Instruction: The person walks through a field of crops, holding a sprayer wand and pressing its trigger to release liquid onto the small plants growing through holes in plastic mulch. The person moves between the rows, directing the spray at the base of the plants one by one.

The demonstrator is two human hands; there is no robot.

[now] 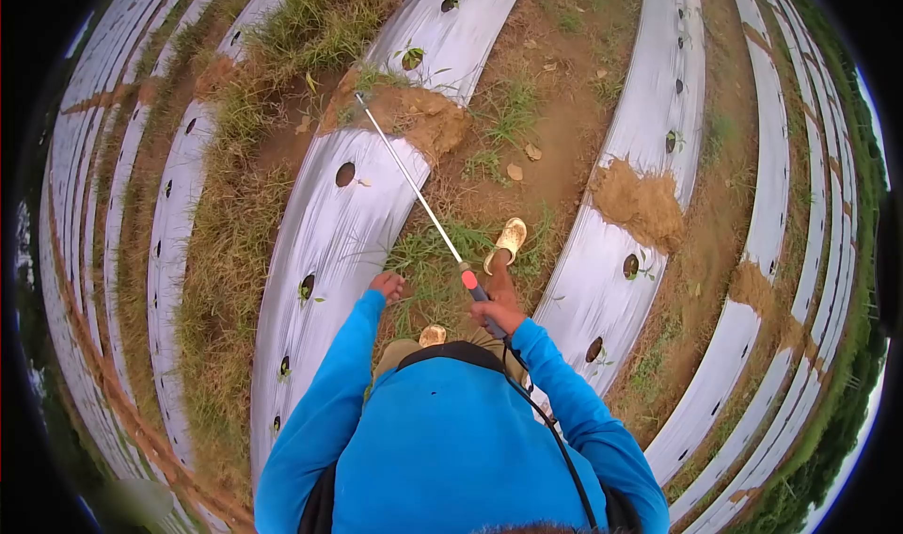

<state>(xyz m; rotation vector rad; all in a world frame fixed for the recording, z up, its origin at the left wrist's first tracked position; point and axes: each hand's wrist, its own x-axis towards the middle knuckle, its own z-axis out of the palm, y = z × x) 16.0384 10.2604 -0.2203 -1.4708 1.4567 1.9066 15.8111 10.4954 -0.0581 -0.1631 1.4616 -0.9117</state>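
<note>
Across soil mound [440,125], as seen: wand [414,185]; mound's near side: right hand [499,314], grip wrapped round handle [478,290], left hand [388,286], grip loosely parted, seemingly empty; advisable: steady hold, tip [358,96] off film [324,205], cable [555,432] slack

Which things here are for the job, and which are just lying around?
For the job, I think:
wand, held in the right hand
black cord
seedlings
white sheeting

Just lying or growing there, it seems:
dry leaves
grass

Daylit field [724,92]: grassy strip [230,299] left of left hand [388,287]; white-sheeted bed [593,299] right of right hand [500,316], soil path [555,167] ahead, trees [840,430] far right.
</note>
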